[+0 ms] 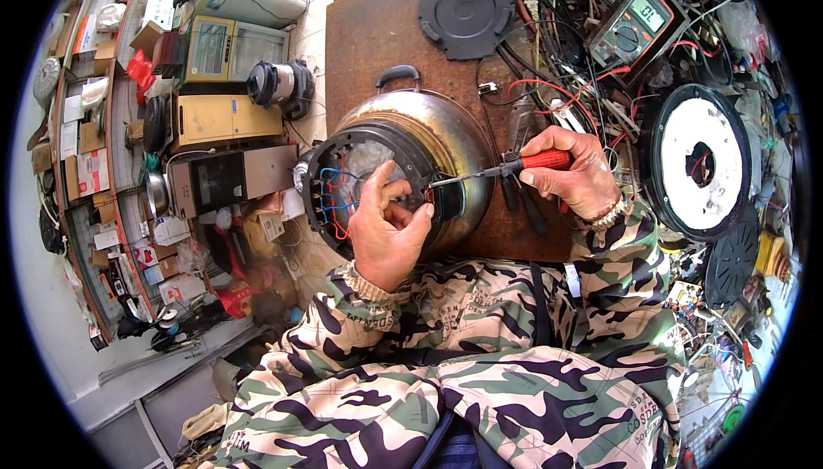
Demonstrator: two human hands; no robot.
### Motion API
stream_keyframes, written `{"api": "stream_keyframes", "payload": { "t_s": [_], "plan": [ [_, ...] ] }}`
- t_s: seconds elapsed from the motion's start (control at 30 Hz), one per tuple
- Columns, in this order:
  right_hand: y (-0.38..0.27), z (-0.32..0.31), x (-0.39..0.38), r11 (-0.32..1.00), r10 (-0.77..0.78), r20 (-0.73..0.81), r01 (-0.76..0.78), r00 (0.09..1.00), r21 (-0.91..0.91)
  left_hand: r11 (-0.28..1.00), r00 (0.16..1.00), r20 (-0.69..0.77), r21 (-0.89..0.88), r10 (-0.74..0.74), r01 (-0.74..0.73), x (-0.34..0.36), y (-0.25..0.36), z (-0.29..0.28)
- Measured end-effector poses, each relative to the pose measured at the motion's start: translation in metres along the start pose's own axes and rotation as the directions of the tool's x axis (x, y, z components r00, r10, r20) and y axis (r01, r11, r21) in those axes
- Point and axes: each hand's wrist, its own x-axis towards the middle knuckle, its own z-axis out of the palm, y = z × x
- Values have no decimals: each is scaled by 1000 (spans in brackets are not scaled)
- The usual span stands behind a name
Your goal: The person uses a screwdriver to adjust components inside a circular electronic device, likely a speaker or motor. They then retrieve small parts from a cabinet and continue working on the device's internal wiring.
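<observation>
Find pot (454, 130) on its side at near left corner of table (369, 36), open base facing left, blue and red wires (341, 199) showing inside. Then left hand (387, 239) at base rim, fingers bent; cannot tell whether pinching anything. At far edge, black disc (467, 10) lying flat. Next, screwdriver (547, 160), shaft slanting left to rim, red handle pinched between thumb and fingers of right hand (581, 179). Past it, multimeter (628, 36) near far right corner; last, white ring (673, 156).

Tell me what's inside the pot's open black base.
Blue wires and red wires show inside the black base; what lies behind the left hand is hidden.
</observation>
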Motion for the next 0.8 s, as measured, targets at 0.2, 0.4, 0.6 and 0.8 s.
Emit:
{"api": "stream_keyframes", "payload": {
  "t_s": [0.2,0.4,0.6,0.8],
  "plan": [
    [-6,-1,-2,986,168,13,-168,986,3,1000,1000,9,-12,-29,29,0,3,0],
    [5,6,-3,995,-89,-25,89,996,-35,997,998,27,-50,-50,51,0,3,0],
    [9,8,-5,994,-112,-46,112,993,-18,998,999,5,-35,-44,44,0,1,1],
    [20,6,-2,915,-376,-37,364,926,-173,998,999,-7,-38,-53,53,1,3,1]
  ]
}}
